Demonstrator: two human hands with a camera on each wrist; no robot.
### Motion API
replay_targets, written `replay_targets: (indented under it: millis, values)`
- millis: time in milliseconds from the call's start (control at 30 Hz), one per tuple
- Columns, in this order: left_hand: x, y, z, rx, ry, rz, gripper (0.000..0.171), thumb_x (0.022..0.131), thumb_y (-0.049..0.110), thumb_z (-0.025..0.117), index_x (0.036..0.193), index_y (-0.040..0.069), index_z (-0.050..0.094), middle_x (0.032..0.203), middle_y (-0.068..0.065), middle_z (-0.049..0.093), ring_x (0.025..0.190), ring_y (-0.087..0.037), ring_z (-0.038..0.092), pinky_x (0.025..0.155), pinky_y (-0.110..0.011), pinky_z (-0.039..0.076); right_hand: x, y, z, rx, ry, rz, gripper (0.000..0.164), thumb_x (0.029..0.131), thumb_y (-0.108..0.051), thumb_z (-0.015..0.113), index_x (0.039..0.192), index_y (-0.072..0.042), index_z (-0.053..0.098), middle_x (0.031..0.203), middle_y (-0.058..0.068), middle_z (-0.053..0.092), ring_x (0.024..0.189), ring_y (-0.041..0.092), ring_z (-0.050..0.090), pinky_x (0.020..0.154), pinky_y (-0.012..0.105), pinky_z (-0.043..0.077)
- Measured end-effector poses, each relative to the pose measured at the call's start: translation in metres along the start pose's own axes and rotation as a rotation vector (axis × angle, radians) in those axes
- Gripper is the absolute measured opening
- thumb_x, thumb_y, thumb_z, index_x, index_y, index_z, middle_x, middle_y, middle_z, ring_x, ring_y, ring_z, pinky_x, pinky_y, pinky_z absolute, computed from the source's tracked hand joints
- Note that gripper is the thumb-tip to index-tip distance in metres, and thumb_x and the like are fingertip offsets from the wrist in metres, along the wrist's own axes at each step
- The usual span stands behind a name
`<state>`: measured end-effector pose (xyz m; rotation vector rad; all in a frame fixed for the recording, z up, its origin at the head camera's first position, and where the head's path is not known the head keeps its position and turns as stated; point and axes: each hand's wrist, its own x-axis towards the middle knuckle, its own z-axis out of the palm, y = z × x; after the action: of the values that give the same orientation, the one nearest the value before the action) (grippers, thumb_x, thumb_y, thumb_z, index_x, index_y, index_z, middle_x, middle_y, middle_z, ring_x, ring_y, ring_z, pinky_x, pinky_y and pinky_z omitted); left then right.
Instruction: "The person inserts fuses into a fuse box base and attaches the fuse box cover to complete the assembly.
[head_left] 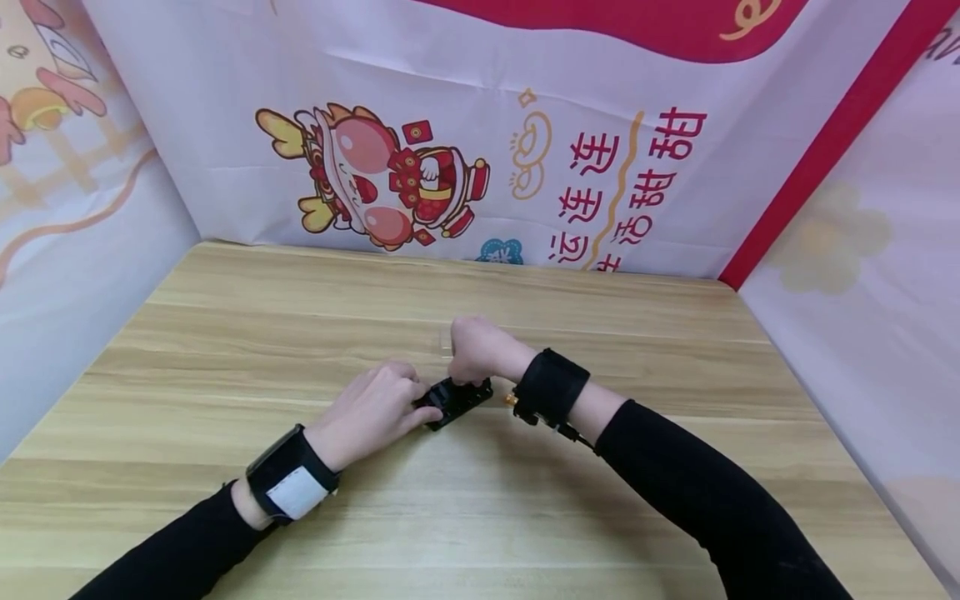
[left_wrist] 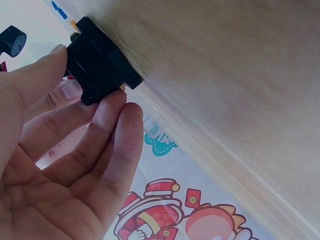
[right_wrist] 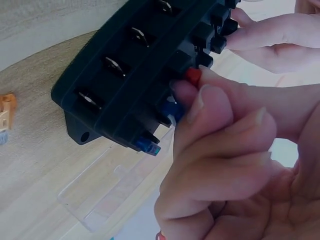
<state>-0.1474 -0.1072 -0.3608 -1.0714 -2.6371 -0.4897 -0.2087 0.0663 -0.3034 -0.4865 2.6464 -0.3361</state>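
A black blade-fuse box (head_left: 463, 403) with metal terminals along its side sits tilted across the wooden table. My left hand (head_left: 375, 407) grips its left end between thumb and fingers, as the left wrist view also shows. At the slots, my right hand (head_left: 483, 350) pinches a small red fuse (right_wrist: 193, 75) between thumb and index finger. A blue fuse (right_wrist: 148, 146) stands in the end slot, and another blue fuse (right_wrist: 172, 111) is beside the pinching fingers. How deep the red fuse sits is hidden by the fingertips.
Behind the fuse box lies a clear plastic cover (right_wrist: 100, 192) on the table. Small orange pieces (right_wrist: 7, 112) lie at the left edge of the right wrist view. A printed cloth (head_left: 450, 75) hangs along the table's far edge.
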Motion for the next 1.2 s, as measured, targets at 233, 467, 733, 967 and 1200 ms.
replay_targets:
  millis: [233,467,733,967,1200]
  values:
    - [0.0008,0.0011,0.0005,-0.007,-0.003,0.002,0.026,0.082,0.03,0.082,0.073,0.009,0.07,0.069,0.004,0.052,0.059,-0.008,0.045,0.048,-0.023,0.037,-0.0017,0.0007,-0.0006,-0.006,-0.013,-0.001,0.031,0.08,0.0,0.066,0.052,-0.011,0.057,0.046,0.0,0.056,0.045,0.013,0.056,0.045,0.021,0.036]
    - [0.0006,0.001,0.0004,-0.008,-0.007,0.005,0.026,0.083,0.031,0.081,0.076,0.007,0.073,0.071,0.003,0.055,0.061,-0.007,0.047,0.05,-0.023,0.039,-0.0003,0.0002,-0.0006,-0.007,-0.022,0.021,0.023,0.082,-0.003,0.068,0.059,-0.008,0.065,0.048,0.0,0.056,0.047,0.013,0.056,0.047,0.022,0.039]
    - [0.0009,0.002,0.0009,0.007,-0.002,0.016,0.025,0.082,0.03,0.082,0.076,0.007,0.074,0.073,0.001,0.057,0.062,-0.007,0.048,0.05,-0.023,0.04,-0.0002,-0.0002,-0.0002,-0.01,-0.017,0.013,0.026,0.083,-0.003,0.066,0.058,-0.008,0.06,0.047,0.0,0.055,0.047,0.015,0.057,0.045,0.022,0.038]
    - [-0.0008,0.0027,0.0009,0.008,-0.005,0.002,0.024,0.082,0.03,0.082,0.075,0.009,0.073,0.072,0.002,0.056,0.061,-0.007,0.046,0.049,-0.023,0.039,0.0024,-0.0041,0.0013,-0.045,-0.031,0.009,0.026,0.083,-0.002,0.062,0.058,-0.009,0.057,0.049,0.0,0.056,0.046,0.013,0.057,0.043,0.021,0.037]
    - [-0.0009,0.0025,0.0019,0.015,0.005,0.01,0.024,0.082,0.03,0.083,0.074,0.009,0.073,0.073,0.001,0.057,0.061,-0.008,0.047,0.049,-0.024,0.039,0.0023,-0.0062,0.0013,-0.023,-0.046,0.032,0.027,0.085,-0.003,0.061,0.06,-0.009,0.055,0.05,0.0,0.053,0.048,0.016,0.056,0.043,0.023,0.038]
